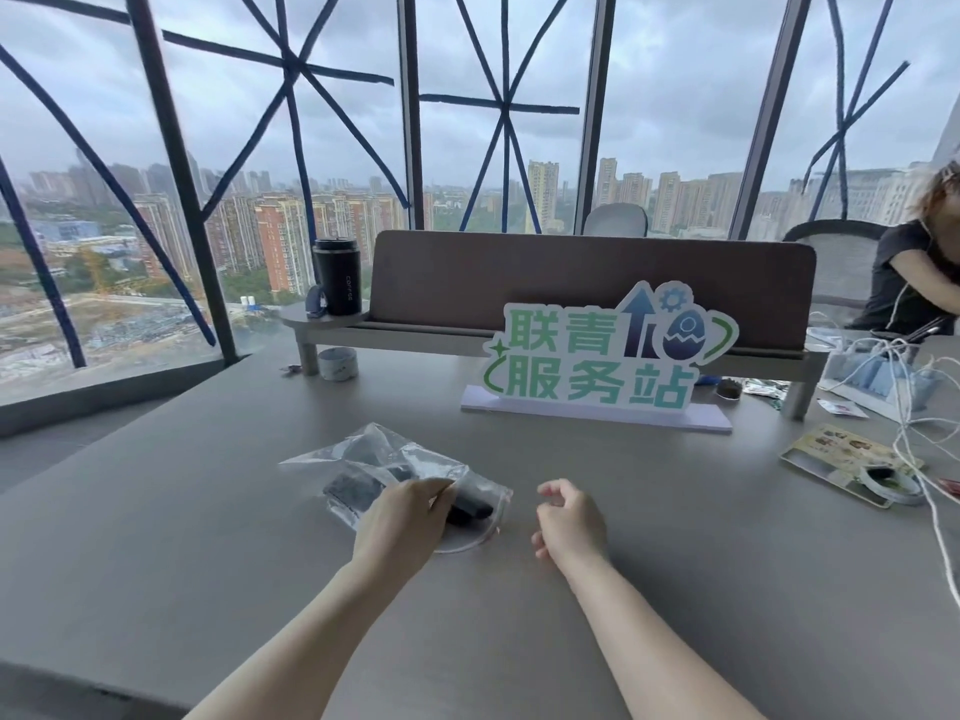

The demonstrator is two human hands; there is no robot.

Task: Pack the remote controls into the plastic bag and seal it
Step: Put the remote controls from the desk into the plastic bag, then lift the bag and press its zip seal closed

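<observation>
A clear plastic bag (374,454) lies flat on the grey table (519,589), a little left of centre. Dark remote controls (358,485) show through it, and the black end of one (470,507) lies at the bag's open near-right edge. My left hand (402,522) rests on the bag's near side, fingers pressed on that black remote at the mouth. My right hand (569,519) hovers just right of the bag, holding nothing, its fingers loosely curled and apart.
A green-and-white standing sign (602,363) is behind the bag. A brown desk divider (587,288) with a black tumbler (337,275) and a tape roll (337,363) sits further back. White cables (909,433), a card and tape lie at right. A person (919,267) sits far right.
</observation>
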